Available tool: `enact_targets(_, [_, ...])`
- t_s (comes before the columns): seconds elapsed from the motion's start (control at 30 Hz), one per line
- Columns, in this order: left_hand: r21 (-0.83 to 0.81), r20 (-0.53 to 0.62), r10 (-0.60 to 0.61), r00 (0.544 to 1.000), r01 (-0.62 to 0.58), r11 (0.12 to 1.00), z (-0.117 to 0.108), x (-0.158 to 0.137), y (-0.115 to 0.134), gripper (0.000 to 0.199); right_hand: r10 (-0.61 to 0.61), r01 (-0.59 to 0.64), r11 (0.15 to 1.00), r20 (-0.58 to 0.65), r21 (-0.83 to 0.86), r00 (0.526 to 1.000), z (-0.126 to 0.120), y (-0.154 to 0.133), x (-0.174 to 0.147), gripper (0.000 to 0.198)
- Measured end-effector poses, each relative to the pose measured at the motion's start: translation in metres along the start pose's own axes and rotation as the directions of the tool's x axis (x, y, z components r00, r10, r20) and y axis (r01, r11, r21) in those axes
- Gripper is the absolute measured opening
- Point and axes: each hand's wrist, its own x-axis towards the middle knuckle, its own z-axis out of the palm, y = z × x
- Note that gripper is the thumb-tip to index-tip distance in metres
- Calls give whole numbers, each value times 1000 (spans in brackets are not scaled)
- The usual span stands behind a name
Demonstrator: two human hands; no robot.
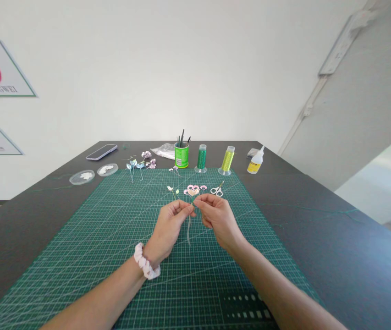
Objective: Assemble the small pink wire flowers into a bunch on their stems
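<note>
2 hands at 1 flower (pixel 193 193), just above the mat (pixel 88 238)!
"TONGWEI" reads clearly on the upper sign (pixel 6 88); the bottle's (pixel 255 163) yellow label is too small to make out. Left hand (pixel 171 224), fingers curled, pinches the stem below the bloom, its pale tail (pixel 189 231) dangling; right hand (pixel 217 217) has thumb and forefinger together just beside, on stem or thread, can't tell which. Scissors (pixel 217 191) lie beyond on the gridded green; dark table (pixel 319 197), white wall (pixel 181 68) behind.
</note>
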Motion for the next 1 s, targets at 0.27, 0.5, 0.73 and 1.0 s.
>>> enact_targets(0.27, [-40,16,1,1000,0,999,0,1,-2,22,7,-7,1000,-6,-1,1000,1,-2,-1,23])
enact_targets(0.5, [-55,33,5,999,-3,998,-1,0,-2,22,11,-11,1000,-10,9,1000,1,-1,0,24])
enact_targets(0.73, [-99,53,6,999,0,995,-1,0,-5,22,2,-2,1000,6,7,1000,0,0,0,24])
enact_targets(1.0, [-171,74,-18,997,31,985,0,0,-6,20,6,-6,1000,17,1,1000,-1,0,0,23])
